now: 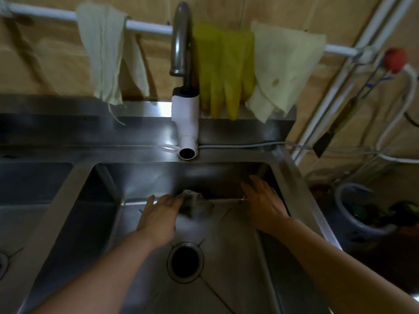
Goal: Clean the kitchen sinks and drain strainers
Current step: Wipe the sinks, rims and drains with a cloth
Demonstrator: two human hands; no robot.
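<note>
Both my arms reach into the right basin of a stainless steel sink (226, 257). My left hand (158, 217) lies on the basin floor near the back wall, its fingertips on a grey scrubbing pad (195, 203); the pad is blurred and whether the fingers curl round it cannot be told. My right hand (264, 205) rests with straight fingers against the basin's back right corner, holding nothing. The drain opening (185, 261) is dark, with no strainer visible in it. A second basin (29, 184) lies at the left, its drain (2, 262) cut off by the frame edge.
A faucet with a white body (184, 114) stands behind the basin, spout overhead. On a white rail (147, 27) hang a pale cloth (104, 53), yellow rubber gloves (224, 69) and another cloth (283, 69). Hoses, a cable and a bucket (362, 211) crowd the right side.
</note>
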